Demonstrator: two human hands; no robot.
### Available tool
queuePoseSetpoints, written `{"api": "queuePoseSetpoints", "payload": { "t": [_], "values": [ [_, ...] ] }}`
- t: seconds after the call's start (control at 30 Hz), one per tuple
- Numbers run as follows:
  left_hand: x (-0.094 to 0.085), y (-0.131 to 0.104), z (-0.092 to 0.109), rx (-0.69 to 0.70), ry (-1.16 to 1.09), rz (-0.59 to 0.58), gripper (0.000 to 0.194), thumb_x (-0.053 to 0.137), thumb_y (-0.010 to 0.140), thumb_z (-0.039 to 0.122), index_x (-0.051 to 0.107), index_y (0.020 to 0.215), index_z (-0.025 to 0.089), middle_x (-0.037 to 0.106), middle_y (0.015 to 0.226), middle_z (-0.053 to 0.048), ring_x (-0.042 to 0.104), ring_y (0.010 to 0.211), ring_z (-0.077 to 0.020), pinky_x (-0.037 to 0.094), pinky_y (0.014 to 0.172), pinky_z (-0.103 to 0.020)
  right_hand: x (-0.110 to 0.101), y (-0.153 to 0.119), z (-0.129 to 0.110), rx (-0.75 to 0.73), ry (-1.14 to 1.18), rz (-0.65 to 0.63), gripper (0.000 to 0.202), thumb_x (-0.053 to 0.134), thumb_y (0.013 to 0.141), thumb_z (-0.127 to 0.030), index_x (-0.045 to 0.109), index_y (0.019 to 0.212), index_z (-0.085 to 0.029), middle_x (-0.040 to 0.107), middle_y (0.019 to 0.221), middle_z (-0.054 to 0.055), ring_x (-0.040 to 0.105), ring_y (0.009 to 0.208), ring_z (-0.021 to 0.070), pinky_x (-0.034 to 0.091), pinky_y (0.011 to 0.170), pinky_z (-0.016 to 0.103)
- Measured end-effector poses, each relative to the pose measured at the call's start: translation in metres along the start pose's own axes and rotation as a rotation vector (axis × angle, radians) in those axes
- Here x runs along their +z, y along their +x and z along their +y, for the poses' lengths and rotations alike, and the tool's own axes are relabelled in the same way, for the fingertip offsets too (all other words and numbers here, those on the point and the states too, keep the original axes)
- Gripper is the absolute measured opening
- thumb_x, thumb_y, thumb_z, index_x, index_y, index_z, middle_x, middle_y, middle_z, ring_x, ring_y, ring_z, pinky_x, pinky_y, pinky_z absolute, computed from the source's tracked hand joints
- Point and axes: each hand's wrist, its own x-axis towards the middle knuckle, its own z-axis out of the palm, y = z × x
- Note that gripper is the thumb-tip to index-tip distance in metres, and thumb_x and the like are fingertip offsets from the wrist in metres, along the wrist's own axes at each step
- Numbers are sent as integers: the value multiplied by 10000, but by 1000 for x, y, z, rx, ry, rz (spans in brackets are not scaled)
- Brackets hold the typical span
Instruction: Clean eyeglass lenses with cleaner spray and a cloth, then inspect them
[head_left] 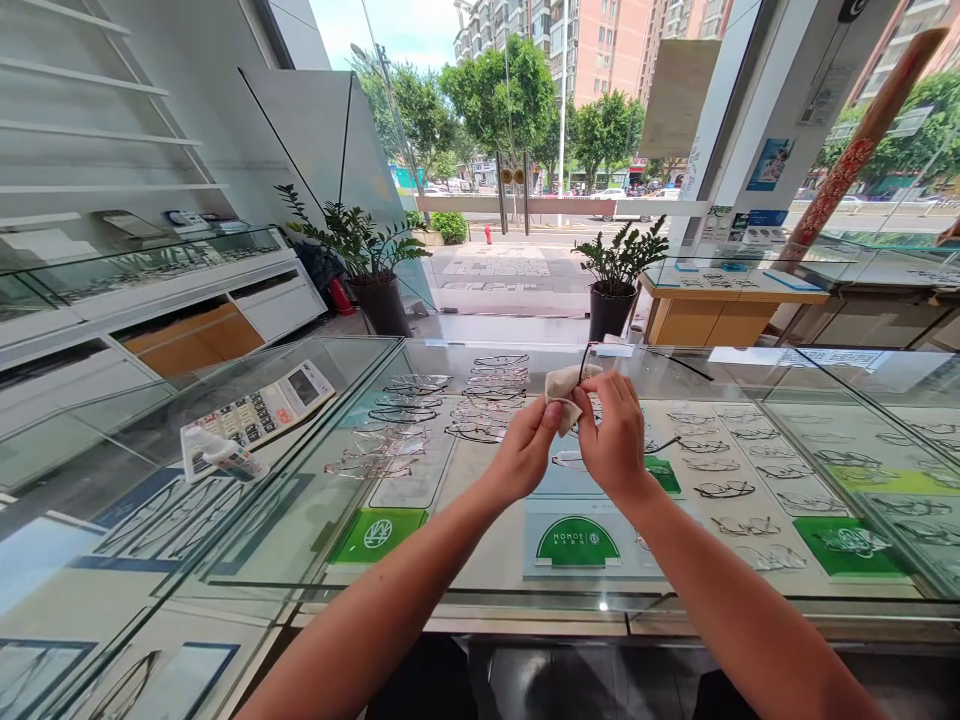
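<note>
Above the glass counter, my two hands meet around a pale wiping cloth (564, 388). My left hand (529, 440) pinches the cloth between thumb and fingers. Closed beside it, my right hand (613, 425) grips a pair of eyeglasses (583, 362), whose dark temple sticks up past the cloth. Cloth and fingers hide most of the frame and lenses. On the counter left of my hands, several eyeglasses (405, 411) lie in two columns. Right of my right hand, more glasses (724, 489) are set out in rows under the glass.
A calculator (259, 415) lies on the left counter, a small white bottle (225, 455) against it. Green brand cards (577, 542) sit inside the showcase (480, 590). Beyond the counter stand two potted plants (384, 305) (611, 300), a glass door and a wooden cabinet (720, 318).
</note>
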Motion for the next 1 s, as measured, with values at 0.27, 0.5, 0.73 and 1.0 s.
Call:
{"api": "queuePoseSetpoints", "payload": {
  "t": [0.27,0.5,0.73,1.0],
  "values": [
    [17,-11,-2,43,10,-134,440,477,1103,559,708,1202,197,695,1088,-89,578,970,-244,467,947,-356,-1,0,0,87,77,150,169,537,1103,-290,565,936,-277,667,929,61,581,896,267,458,841,439],
    [17,-13,1,33,98,-222,475,439,1105,581,649,926,195,619,859,-54,494,787,-202,414,763,-318,-11,10,5,135,50,252,210,558,1098,-354,566,904,-276,651,899,50,593,887,263,471,848,435],
    [7,-7,4,-37,-24,-133,420,497,1081,557,671,961,194,639,892,-44,530,810,-196,428,760,-307,-24,27,26,310,294,325,257,653,1036,-476,613,916,-252,681,916,46,643,888,236,507,867,411],
    [-19,10,-9,-349,-333,-146,380,612,920,553,594,774,203,527,732,-10,463,688,-175,398,619,-297,-23,32,38,395,610,195,274,685,1000,-524,662,948,-256,744,970,50,685,972,233,524,911,404]
  ]
}}
